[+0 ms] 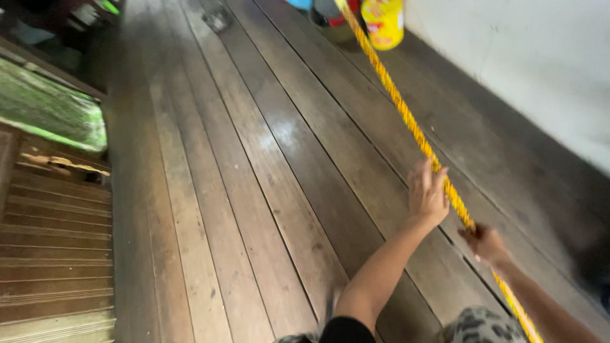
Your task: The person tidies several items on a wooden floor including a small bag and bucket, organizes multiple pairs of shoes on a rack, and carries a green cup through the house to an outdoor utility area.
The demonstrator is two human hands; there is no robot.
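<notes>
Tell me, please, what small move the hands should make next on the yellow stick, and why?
Probably slide the left hand a little further up the stick: both hands, the right hand included, grip close together near its lower end.

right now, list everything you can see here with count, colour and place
pole: one, long, yellow with an orange spiral pattern, running from the top centre down to the bottom right
container: one, yellow with a red patch, top centre by the wall
floor: dark brown wooden planks, across the middle
wall: one, pale, upper right
steps: brown wood, lower left
green patch: one, seen past the floor edge, upper left
left hand: fingers closed around the pole, higher up
right hand: fingers closed around the pole, lower down
</notes>
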